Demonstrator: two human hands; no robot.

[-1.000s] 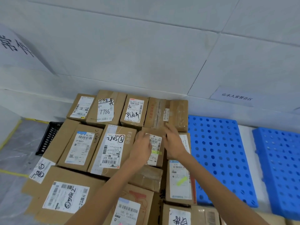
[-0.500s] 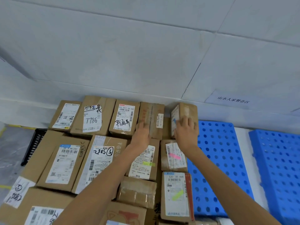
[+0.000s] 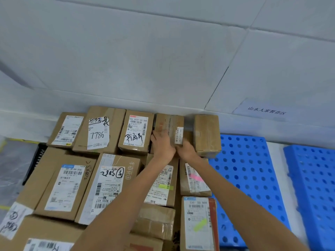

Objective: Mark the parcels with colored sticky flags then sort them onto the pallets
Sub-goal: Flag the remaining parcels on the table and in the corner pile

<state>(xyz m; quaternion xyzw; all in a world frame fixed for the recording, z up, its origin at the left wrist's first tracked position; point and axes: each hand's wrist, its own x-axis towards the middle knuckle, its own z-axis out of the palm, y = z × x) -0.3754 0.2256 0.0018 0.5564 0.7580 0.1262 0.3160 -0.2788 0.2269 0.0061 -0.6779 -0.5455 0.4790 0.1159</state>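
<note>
Many brown cardboard parcels with white labels lie packed together against the wall. Both of my hands reach to a narrow taped parcel (image 3: 169, 126) in the back row. My left hand (image 3: 162, 144) grips its left near corner. My right hand (image 3: 186, 151) holds its near right end, fingers hidden beneath it. Right of it stands a plain brown parcel (image 3: 206, 134), apart from my hands. Nearer me, one parcel carries a pink flag (image 3: 196, 178), another a yellow-green flag (image 3: 165, 187), a third a green flag (image 3: 200, 224).
Two blue perforated pallets (image 3: 248, 178) (image 3: 315, 187) lie to the right with white floor between them. A black crate edge (image 3: 34, 163) shows at the left. The white wall (image 3: 163, 60) rises directly behind the parcels, with a paper sign (image 3: 266, 111) on it.
My right hand left the plain brown parcel, now upright at the right, and joined my left hand on the narrow taped parcel. The view moved closer.
</note>
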